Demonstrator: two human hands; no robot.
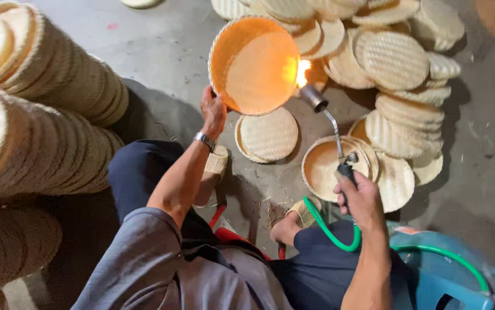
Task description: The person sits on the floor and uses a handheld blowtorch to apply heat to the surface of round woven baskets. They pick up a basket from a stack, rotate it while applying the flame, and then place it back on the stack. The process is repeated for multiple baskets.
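Observation:
My left hand (213,112) grips the lower left rim of a round woven bamboo tray (256,63), held tilted so its hollow side faces me. My right hand (361,198) is closed on the handle of a gas torch (332,123) with a thin bent metal neck. A bright flame (303,72) burns at the torch nozzle and touches the tray's right edge, lighting the inside orange. A green hose (330,232) runs from the torch handle down past my knee.
Loose woven trays (393,60) lie heaped on the concrete floor ahead and to the right; one flat tray (268,135) and one hollow tray (327,166) lie near my feet. Tall leaning stacks of trays (46,115) stand at left. A blue container (431,275) sits at lower right.

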